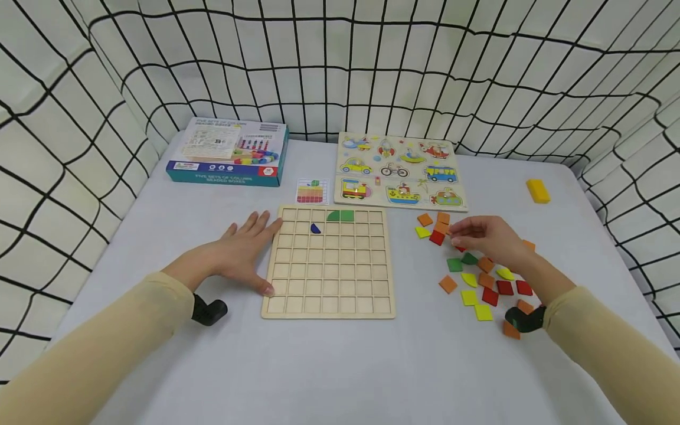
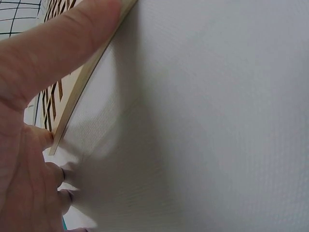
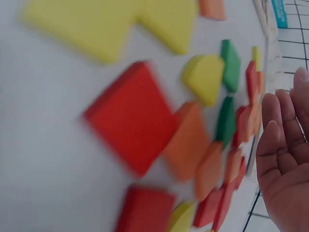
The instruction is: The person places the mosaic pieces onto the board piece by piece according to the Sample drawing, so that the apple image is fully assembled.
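My left hand (image 1: 240, 248) lies spread at the left side of a wooden grid board (image 1: 328, 312), its thumb on the lower left edge and its index finger near the upper left corner. The left wrist view shows the thumb (image 2: 63, 48) across the board's rim. On the grid sit a green rounded piece (image 1: 333, 216), a green square tile (image 1: 347, 216) and a small dark blue piece (image 1: 316, 228). To the right, my right hand (image 1: 491, 237) reaches over scattered coloured tiles, its fingertips beside an orange tile (image 1: 440, 228) and a red tile (image 1: 437, 238). No piece shows in its loosely bent fingers (image 3: 288, 118).
Behind the board lie a small pattern card (image 1: 312, 192), a vehicle picture puzzle (image 1: 401, 171) and a blue-and-white box (image 1: 228, 151). A yellow block (image 1: 538, 191) is at the far right. Black netting (image 1: 324, 68) surrounds the white table (image 1: 319, 372).
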The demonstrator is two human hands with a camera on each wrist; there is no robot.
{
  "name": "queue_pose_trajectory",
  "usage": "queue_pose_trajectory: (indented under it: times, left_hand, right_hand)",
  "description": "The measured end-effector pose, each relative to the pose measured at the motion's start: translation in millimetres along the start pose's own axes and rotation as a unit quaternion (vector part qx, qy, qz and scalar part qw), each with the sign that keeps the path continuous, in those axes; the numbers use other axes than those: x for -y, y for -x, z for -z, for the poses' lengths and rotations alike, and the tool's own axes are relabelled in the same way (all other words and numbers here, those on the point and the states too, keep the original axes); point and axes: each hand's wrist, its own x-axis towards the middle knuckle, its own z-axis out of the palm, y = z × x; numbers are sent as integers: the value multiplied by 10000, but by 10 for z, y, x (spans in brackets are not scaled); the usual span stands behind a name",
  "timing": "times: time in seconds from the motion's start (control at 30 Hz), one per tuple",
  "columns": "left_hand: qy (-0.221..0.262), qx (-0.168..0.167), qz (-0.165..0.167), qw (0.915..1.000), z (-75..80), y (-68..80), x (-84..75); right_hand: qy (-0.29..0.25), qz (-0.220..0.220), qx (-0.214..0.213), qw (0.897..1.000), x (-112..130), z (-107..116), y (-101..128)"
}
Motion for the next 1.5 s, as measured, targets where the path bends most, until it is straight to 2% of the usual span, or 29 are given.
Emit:
queue_pose_trajectory:
  times: [0.2,0.47,0.6,0.77,0.9,1.1,1.33,1.5]
  left_hand:
    - [-4,-11,-21,10000,4,3,-11]
    - [16,-4,-1,10000,16,18,-18]
    - [45,-9,-1,10000,5,17,-18]
    - [47,7,8,10000,-13,4,-7]
    - [52,18,12,10000,-17,-2,-2]
    - [73,23,39,10000,-16,5,6]
    - [112,36,14,9999,-18,9,10]
    - [105,51,21,9999,-6,15,5]
  right_hand:
    - [776,255,-44,9966,-265,1,145]
    - [1484,282,-331,9880,-354,-30,164]
    - [1709,281,-368,9842,-354,-41,161]
    - [1710,323,-264,9844,-331,-38,175]
    - [1479,426,-266,9877,-259,-15,167]
    - [577,407,-130,9974,34,-23,8]
    - [-143,522,191,9984,441,-254,-310]
    - [-825,223,125,9963,668,-465,-571]
